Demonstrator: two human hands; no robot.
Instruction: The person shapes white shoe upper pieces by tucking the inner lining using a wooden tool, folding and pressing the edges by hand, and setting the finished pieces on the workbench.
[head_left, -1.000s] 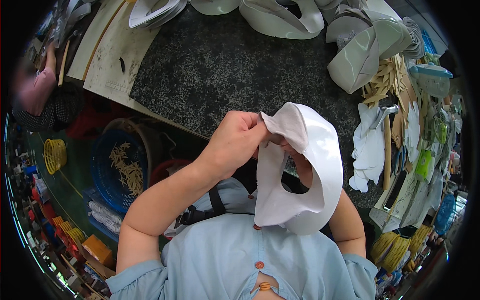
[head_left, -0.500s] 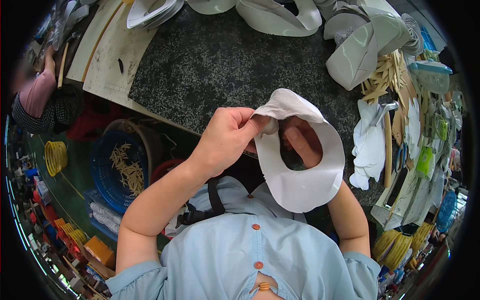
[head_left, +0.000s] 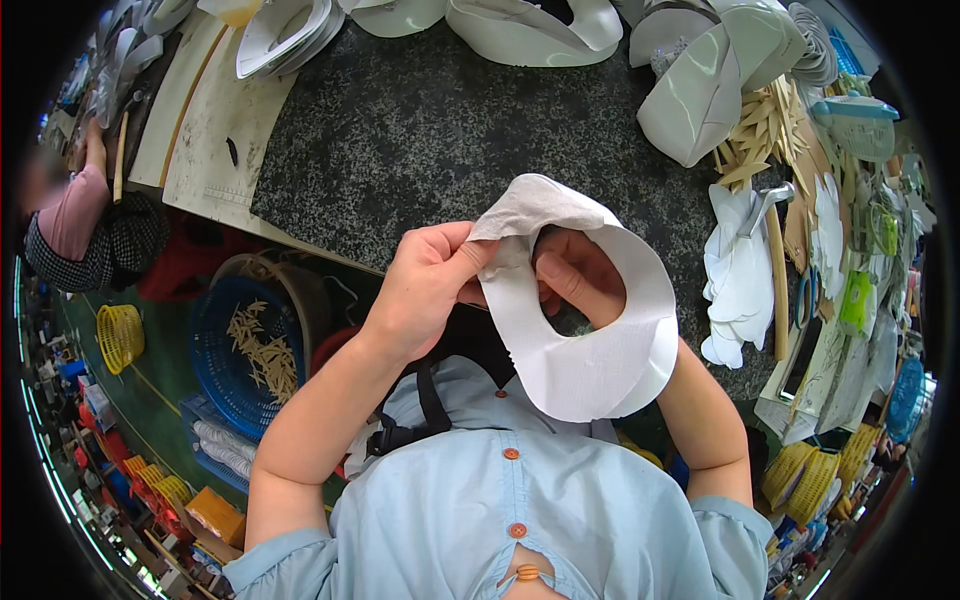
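A white, ring-shaped shoe upper (head_left: pixel 600 375) hangs over the near edge of the table, in front of my chest. Its upper part is creased and shows a greyish cloth-like face. My left hand (head_left: pixel 415 290) is closed, pinching the upper's left edge between thumb and fingers. Through the oval opening I see my right hand (head_left: pixel 585 280), its thumb bent against curled fingers at the opening's inner left edge. The white piece hides the rest of that hand and the wrist.
A speckled dark slab (head_left: pixel 400 130) tops the table. White uppers (head_left: pixel 530 35) lie along its far side. At right are a hammer (head_left: pixel 779 290), white cut pieces (head_left: pixel 735 285), scissors (head_left: pixel 804 300) and tan slivers (head_left: pixel 765 130). A blue basket (head_left: pixel 215 385) stands lower left; a person (head_left: pixel 75 220) sits beyond.
Both hands and the upper have shifted slightly left. The upper has turned a little, and more of my right thumb and fingers shows through its opening. Both grips look kept.
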